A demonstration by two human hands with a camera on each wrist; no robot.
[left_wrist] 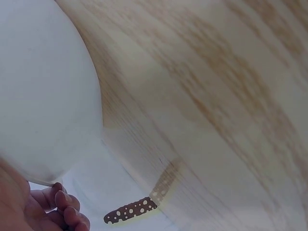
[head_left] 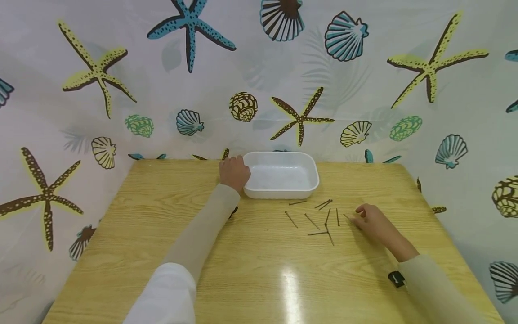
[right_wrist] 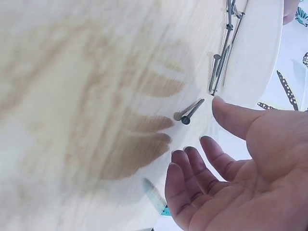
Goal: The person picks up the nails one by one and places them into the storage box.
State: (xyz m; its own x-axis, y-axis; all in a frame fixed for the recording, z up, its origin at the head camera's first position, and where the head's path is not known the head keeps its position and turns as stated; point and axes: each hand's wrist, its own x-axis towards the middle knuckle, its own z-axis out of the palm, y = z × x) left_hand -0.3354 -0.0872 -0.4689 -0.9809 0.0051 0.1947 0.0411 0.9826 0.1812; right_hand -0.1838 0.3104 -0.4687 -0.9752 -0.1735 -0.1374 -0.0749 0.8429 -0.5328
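My left hand (head_left: 234,173) grips the left rim of a white plastic basin (head_left: 279,194). In the left wrist view its fingers (left_wrist: 70,204) curl at the edge of the basin (left_wrist: 43,86). Over the wood at the right, my right hand (head_left: 374,222) has its thumb and fingers apart, with nothing held between them. A single nail (right_wrist: 193,111) lies just off those fingertips on the tabletop. Several more thin metal nails (head_left: 311,221) lie scattered between the basin and the right hand, some touching or crossing.
The wooden table (head_left: 133,252) ends at the back and sides against a white cloth (head_left: 222,90) printed with starfish and shells. The basin stands near the table's back edge. A dark strap piece (head_left: 396,279) shows at the right wrist.
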